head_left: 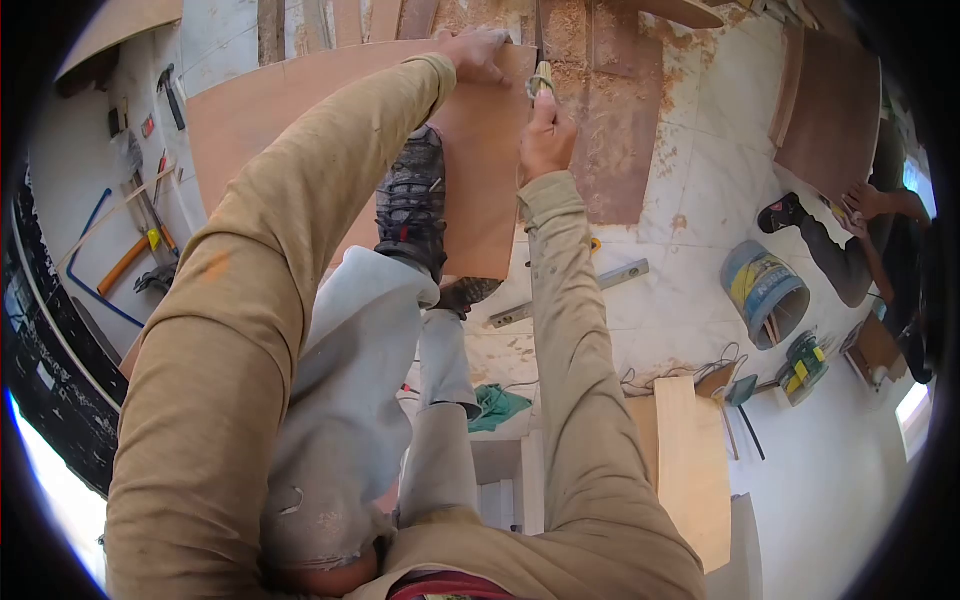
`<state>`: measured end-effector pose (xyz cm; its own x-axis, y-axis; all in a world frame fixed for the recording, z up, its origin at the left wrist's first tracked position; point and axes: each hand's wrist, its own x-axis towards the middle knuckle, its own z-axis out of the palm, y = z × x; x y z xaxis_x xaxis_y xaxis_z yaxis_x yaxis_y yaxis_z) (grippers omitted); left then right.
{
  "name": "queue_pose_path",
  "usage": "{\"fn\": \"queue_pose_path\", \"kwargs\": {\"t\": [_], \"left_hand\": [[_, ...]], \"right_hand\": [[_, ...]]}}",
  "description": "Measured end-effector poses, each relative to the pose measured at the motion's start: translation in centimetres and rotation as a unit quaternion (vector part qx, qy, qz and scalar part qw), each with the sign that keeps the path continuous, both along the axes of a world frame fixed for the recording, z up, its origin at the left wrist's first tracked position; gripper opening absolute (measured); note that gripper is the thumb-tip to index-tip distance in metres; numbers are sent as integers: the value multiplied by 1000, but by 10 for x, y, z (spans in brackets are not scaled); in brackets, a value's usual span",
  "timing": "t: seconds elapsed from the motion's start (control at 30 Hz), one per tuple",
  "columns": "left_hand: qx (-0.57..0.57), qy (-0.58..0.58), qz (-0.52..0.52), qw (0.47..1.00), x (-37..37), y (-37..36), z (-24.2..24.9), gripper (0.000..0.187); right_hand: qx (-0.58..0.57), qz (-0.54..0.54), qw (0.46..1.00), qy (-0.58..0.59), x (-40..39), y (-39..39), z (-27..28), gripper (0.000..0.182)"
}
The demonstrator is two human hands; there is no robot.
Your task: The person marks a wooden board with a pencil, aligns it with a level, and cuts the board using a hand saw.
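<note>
A large reddish-brown wood panel (480, 190) lies under my boot (412, 190). At the panel's far edge, my left hand (478, 54) rests with its fingers spread over the wood. Just beyond the panel's right edge, my right hand (547, 135) is closed round a small tool with a yellowish handle (543, 76); the rest of the tool is hard to make out. Darker boards (615, 150) strewn with wood shavings are on the floor to the right of my right hand.
A metal level (570, 293) lies right of the panel. Further right are a blue bucket (765, 295), a smaller green bucket (803, 368) and a person's hands (862, 205) beside another panel. A hammer (172, 97) and an orange-handled saw (122, 265) lie at the left.
</note>
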<state>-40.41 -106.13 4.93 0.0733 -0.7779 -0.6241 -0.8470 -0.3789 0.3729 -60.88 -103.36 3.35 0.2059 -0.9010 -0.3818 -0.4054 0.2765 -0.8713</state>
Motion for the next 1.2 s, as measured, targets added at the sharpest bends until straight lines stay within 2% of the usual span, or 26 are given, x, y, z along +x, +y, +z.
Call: {"fn": "queue_pose_path", "kwargs": {"t": [0.13, 0.27, 0.33, 0.4, 0.47, 0.53, 0.57, 0.63, 0.67, 0.77, 0.87, 0.97, 1.07, 1.1, 1.13, 1.2], "left_hand": [[-2, 5, -1, 1000, -3, -4, -7, 77], [-28, 13, 5, 1000, 1, 4, -14, 74], [-12, 8, -9, 1000, 1, 3, -14, 74], [-13, 3, -12, 1000, 0, -1, -14, 74], [-23, -6, -3, 1000, -2, 4, -13, 74], [-26, -7, -6, 1000, -5, 10, -12, 73], [-35, -12, -7, 999, -3, 5, -12, 73], [-37, 3, -3, 999, -5, 7, -16, 74], [-40, 5, -4, 999, 1, 5, -19, 74], [-30, 4, -17, 999, 4, 2, -33, 76], [-9, -6, -8, 1000, -2, 3, -6, 77], [-28, -17, 4, 999, -4, 7, -14, 78], [-10, 5, -2, 1000, -2, 2, -10, 78], [-7, 7, 0, 1000, -1, -1, -9, 78], [1, 8, 1, 1000, 0, -1, -8, 78], [2, 14, -6, 1000, 0, -3, -6, 77]], "right_hand": [[129, -35, 988, -76, 9, -8, 36, 39], [81, 8, 995, -61, -23, 23, 20, 40], [127, 38, 991, 6, -76, 76, 60, 42], [156, -8, 988, -5, -112, 128, 127, 43], [157, -1, 988, -7, -110, 128, 149, 43], [72, 39, 997, 9, -89, 99, 124, 42], [71, 53, 996, 32, -72, 71, 81, 41], [-4, 31, 999, 16, -12, 7, 33, 41], [-8, 38, 999, 17, -3, -2, 25, 41], [11, 47, 998, 31, -19, 12, 34, 40], [72, 17, 997, -11, -103, 114, 99, 41], [141, 33, 989, 34, -95, 107, 118, 42], [-15, 30, 999, 8, -31, 34, 48, 40], [-14, 33, 999, 19, -9, 3, 31, 40], [-10, 34, 999, 30, 5, -10, 25, 40], [-30, 12, 999, 2, -13, 16, 36, 41]]}}
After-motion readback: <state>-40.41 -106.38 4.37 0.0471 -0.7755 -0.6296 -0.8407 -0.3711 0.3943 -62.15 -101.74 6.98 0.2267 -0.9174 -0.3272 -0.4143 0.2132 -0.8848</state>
